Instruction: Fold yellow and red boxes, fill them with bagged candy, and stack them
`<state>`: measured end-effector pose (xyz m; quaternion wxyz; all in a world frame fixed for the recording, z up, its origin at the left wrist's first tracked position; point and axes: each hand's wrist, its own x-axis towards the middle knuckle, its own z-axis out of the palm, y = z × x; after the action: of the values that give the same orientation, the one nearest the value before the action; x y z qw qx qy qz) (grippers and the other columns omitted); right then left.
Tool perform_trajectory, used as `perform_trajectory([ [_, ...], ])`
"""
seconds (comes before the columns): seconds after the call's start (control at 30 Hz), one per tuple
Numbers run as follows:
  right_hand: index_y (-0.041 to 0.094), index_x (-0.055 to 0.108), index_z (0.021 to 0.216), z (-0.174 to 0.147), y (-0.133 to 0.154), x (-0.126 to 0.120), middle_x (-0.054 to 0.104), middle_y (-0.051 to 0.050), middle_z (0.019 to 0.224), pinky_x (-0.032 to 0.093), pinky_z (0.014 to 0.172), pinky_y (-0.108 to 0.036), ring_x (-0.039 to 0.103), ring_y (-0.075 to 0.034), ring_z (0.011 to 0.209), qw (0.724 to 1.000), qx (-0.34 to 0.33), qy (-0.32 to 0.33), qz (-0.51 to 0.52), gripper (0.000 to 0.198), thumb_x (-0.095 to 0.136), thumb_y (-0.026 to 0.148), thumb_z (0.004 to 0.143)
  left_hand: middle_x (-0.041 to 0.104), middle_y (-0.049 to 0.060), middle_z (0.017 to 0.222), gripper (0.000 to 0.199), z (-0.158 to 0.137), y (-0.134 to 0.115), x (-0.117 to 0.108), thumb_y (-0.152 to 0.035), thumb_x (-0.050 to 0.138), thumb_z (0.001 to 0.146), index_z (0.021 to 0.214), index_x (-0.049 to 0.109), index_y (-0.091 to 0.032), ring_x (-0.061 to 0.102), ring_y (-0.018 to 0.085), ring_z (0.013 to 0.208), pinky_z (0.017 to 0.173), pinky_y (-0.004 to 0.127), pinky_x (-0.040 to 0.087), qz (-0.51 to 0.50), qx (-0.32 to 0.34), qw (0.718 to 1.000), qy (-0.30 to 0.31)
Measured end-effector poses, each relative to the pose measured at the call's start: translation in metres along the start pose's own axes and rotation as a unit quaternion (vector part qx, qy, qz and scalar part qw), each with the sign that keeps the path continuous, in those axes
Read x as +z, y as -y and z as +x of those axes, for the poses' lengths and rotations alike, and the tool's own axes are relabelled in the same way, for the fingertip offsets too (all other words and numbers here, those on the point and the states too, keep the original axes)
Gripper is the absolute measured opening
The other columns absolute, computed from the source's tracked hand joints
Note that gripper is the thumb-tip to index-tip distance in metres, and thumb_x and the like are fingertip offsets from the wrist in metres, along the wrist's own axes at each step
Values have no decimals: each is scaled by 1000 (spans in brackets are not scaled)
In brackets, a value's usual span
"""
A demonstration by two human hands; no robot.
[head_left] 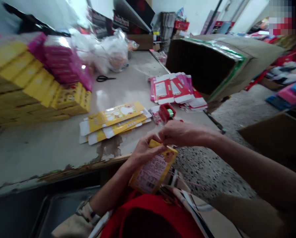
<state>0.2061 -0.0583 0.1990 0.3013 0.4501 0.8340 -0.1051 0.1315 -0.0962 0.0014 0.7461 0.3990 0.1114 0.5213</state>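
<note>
My left hand (pixel 148 148) grips a small yellow carton (pixel 151 172) near its upper end, in front of my lap. The carton is tilted, with a pale printed panel and a barcode facing me. My right hand (pixel 174 133) is closed at the carton's top edge, its fingertips bent down against it. Whatever those fingers pinch is hidden. Just beyond the right hand is a red tape dispenser (pixel 167 112) with a pale green roll. Flattened yellow cartons (pixel 115 120) lie stacked on the table to the left of it.
Yellow boxes (pixel 31 82) and pink packs (pixel 61 59) are piled at the left. Black scissors (pixel 105 78) lie on the worn table (pixel 128 79). Red and white flat cartons (pixel 172 89) sit by the right edge, beside a large open cardboard box (pixel 227 62). Plastic bags (pixel 110 53) stand behind.
</note>
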Motion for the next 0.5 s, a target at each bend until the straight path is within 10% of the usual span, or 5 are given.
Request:
perform_trajectory([
  [0.13, 24, 63, 57, -4, -6, 18, 55, 1, 50, 26, 51, -31, 43, -14, 48, 974, 106, 15, 198, 14, 72, 14, 62, 66, 2, 75, 55, -16, 3, -1, -54, 93, 60, 85, 61, -17, 60, 12, 64, 62, 24, 46, -59, -24, 997, 33],
  [0.2, 30, 65, 76, -4, -13, 37, 55, 2, 53, 22, 49, -32, 44, -15, 47, 927, 114, -62, 351, 25, 77, 15, 59, 69, 3, 80, 62, -24, 3, -7, -53, 97, 52, 91, 64, -18, 64, 15, 68, 64, 26, 51, -72, -50, 994, 68],
  [0.27, 31, 60, 72, -2, -19, 58, 53, 1, 53, 24, 49, -33, 45, -14, 44, 872, 128, -1, 472, 26, 82, 21, 60, 72, 4, 88, 71, -36, -6, -17, -54, 98, 50, 105, 65, -22, 68, 17, 73, 64, 27, 54, -37, -53, 995, 82],
  [0.43, 30, 63, 78, 0, -25, 97, 63, -5, 58, 40, 53, -35, 58, -23, 51, 856, 133, -65, 495, 42, 81, 66, 64, 78, 8, 104, 48, -95, -93, -48, -44, 87, 74, 114, 70, -23, 75, 26, 97, 88, 35, 59, 124, 49, 987, 86],
  [0.5, 31, 65, 77, -3, -23, 108, 65, -6, 61, 45, 56, -37, 60, -25, 57, 848, 143, -90, 502, 47, 75, 75, 64, 79, 6, 108, 23, -119, -139, -69, -25, 66, 95, 117, 73, -27, 72, 23, 109, 111, 40, 48, 407, 160, 898, 45],
])
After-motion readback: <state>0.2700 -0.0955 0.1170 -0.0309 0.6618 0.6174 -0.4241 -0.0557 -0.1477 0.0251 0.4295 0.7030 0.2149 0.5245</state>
